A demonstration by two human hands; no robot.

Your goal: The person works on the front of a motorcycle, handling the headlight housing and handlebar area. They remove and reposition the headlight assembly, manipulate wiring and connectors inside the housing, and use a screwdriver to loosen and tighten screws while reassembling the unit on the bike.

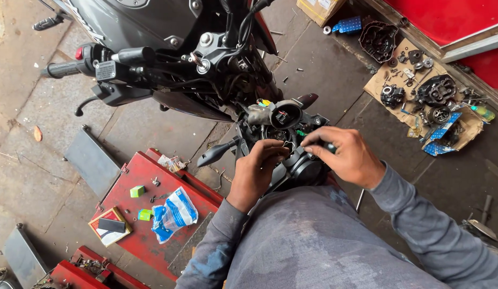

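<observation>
Head view looks down on a motorcycle (pixel 169 59) with its front stripped. Both hands meet at the black headlight unit (pixel 297 163) below the handlebar: the left hand (pixel 257 168) pinches wiring at its top, and the right hand (pixel 348 155) grips the unit's right side, fingers curled. A red toolbox (pixel 144 176) lies left.

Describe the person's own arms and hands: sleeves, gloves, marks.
Both hands are bare: no gloves on the left hand or the right hand. Long grey sleeves reach each wrist. The left sleeve carries bluish stains and smudges; the right sleeve looks creased and plainer.
</observation>
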